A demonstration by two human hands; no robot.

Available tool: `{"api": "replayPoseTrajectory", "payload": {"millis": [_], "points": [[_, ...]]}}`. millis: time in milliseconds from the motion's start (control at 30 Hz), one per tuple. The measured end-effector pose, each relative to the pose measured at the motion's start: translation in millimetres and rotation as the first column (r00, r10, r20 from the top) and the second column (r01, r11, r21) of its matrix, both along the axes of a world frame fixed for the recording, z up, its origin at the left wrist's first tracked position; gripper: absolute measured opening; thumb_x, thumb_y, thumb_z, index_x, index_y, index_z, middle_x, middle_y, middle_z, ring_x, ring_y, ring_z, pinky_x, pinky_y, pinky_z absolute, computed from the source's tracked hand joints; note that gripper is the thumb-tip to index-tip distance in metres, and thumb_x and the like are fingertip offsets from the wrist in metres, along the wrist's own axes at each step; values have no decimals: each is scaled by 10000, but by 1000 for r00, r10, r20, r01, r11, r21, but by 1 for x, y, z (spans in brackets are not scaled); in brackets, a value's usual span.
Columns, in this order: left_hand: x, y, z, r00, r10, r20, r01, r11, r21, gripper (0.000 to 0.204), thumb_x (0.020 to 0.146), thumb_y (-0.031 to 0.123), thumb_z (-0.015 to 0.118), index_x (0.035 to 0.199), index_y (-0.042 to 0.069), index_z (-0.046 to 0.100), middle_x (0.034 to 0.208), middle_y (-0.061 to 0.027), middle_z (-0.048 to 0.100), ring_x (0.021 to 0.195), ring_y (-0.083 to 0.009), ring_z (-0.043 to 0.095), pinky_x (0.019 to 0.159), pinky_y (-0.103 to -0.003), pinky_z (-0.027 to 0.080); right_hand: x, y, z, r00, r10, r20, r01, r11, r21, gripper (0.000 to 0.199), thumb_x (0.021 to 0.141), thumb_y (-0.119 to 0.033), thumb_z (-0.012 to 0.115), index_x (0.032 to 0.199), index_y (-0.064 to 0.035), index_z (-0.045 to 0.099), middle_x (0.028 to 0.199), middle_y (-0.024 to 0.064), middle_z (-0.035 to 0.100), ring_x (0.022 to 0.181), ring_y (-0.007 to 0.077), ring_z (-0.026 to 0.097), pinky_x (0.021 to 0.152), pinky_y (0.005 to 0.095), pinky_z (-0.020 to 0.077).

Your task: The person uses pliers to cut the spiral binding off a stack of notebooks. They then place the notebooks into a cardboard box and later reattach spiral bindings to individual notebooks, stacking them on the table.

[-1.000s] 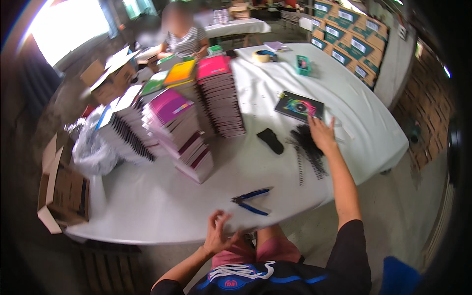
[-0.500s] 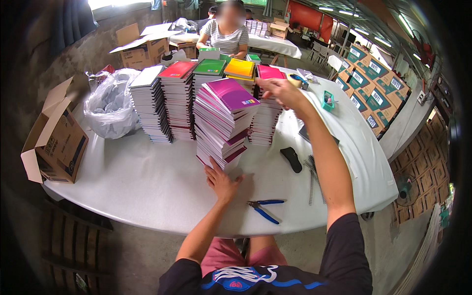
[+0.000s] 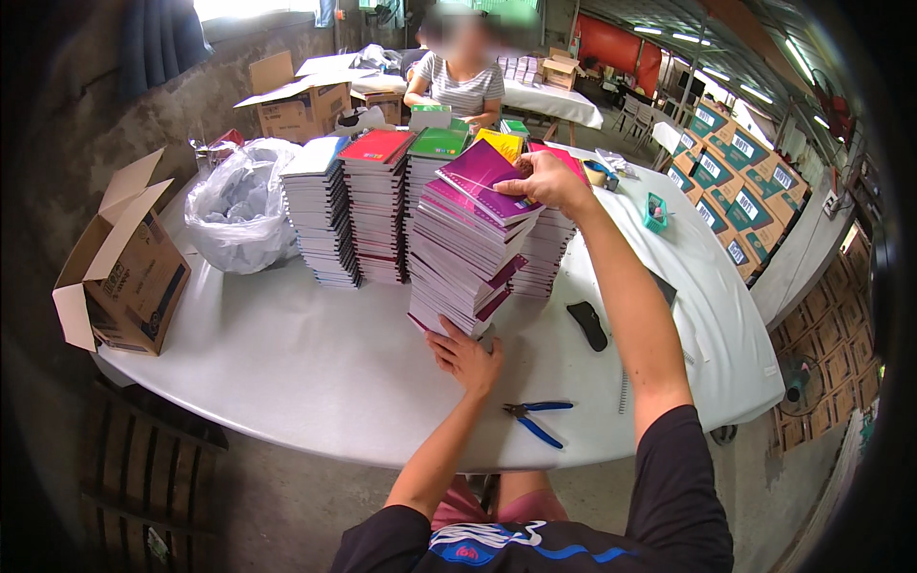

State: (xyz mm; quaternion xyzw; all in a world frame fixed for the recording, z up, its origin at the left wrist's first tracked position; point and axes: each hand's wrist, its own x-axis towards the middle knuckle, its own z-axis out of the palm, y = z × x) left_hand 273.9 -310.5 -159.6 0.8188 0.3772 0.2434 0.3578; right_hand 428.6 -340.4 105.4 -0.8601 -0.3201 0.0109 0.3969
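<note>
Since the half-second-earlier frame, the view had tipped a little and closed in; the hands barely shifted. A second back the right hand was out by a dark notebook on the far right of the table and the left was near the table edge; both had since come onto the nearest stack.

Right hand [image 3: 543, 181] sat on top of the magenta notebook stack [image 3: 470, 250], fingers curled over the far edge of the top purple notebook [image 3: 487, 180]. Looked like a light pinch on that one cover. How tight it was, couldn't tell. The top notebook lay skewed against the ones under it.

Left hand [image 3: 465, 355] was flat and spread at the foot of the same stack, fingertips touching the bottom notebooks, palm on the white table [image 3: 287, 363]. Holding nothing, just bracing.

The stack leaned toward the person, with the layers fanned and staggered. Judgement: both hands on it meant squaring or steadying was in hand, and the lean was the risk.

Around it:
- taller stacks just behind, topped red [image 3: 377, 145], green [image 3: 437, 141] and yellow [image 3: 499, 143]
- blue-handled pliers [image 3: 535, 418] on the table, just right of the left wrist
- black oblong object [image 3: 587, 325] right of the stack
- clear plastic bag [image 3: 241, 205] to the left
- open cardboard box [image 3: 119, 263] at the table's left edge
- another person seated at the far side [image 3: 463, 81]
</note>
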Motion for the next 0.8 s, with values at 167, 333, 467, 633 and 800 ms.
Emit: {"api": "replayPoseTrajectory", "payload": {"millis": [167,333,467,633,800], "points": [[-22,37,11,906,-33,422,186,926,-327,1007,774,429,638,1429,25,-13,1461,-229,91,1344,-323,173,1068,-407,181,-63,-13,22,936,-138,324,5,925,379,397,684,-208,776,967,-12,581,835,125,649,784,128,619,688,300,482],[-102,55,133,380,-117,917,753,616,-233,687,877,312,563,1392,-2,235,1338,-146,411,1188,-199,443,961,-328,365,-191,-57,-28,961,-31,276,-87,910,406,336,737,-187,744,962,-40,542,735,86,614,660,111,570,637,277,477],[-126,57,130,453,-194,870,743,622,-248,249,862,24,555,1110,22,571,1045,-48,610,924,-117,564,883,-271,415,-233,-67,-89,975,12,224,-91,934,346,464,734,-277,741,1089,-71,525,822,105,604,712,186,607,630,313,494],[-150,67,116,825,-445,349,203,808,553,216,798,-26,566,973,96,604,888,-8,606,862,-197,571,963,-427,343,-230,-109,-135,969,35,244,26,970,-242,655,734,-370,697,1297,-185,417,1194,140,489,961,332,591,714,422,510],[-144,70,32,828,-550,-110,500,632,592,400,711,-51,511,1038,166,588,1017,-28,532,1054,-246,456,983,-526,281,-221,-169,-234,959,1,283,159,825,-542,586,776,-359,647,1310,-282,420,1263,136,452,999,380,561,752,462,496]]}}
